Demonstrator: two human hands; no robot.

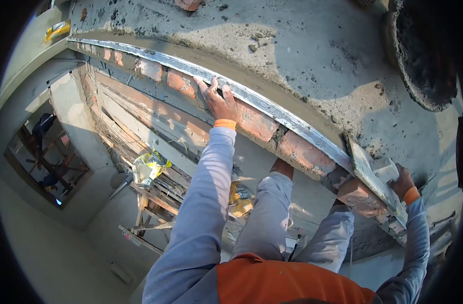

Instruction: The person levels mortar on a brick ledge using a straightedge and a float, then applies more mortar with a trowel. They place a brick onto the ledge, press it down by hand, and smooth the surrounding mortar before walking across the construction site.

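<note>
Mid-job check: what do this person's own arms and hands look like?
The arms wear long, greyish-blue sleeves, creased along their length, with bright orange cuffs at the wrists. The left hand and right hand show no gloves.

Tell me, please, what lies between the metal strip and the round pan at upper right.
In the head view, a band of mortar lies beside the metal strip, then rough concrete strewn with crumbs reaches to the round pan.

Along bricks (251, 120), straightedge (264, 105); at its right end, float (367, 175). Basin (399, 63) beyond, upper right. Below left, planks (130, 129), bag (146, 175) atop.
</note>
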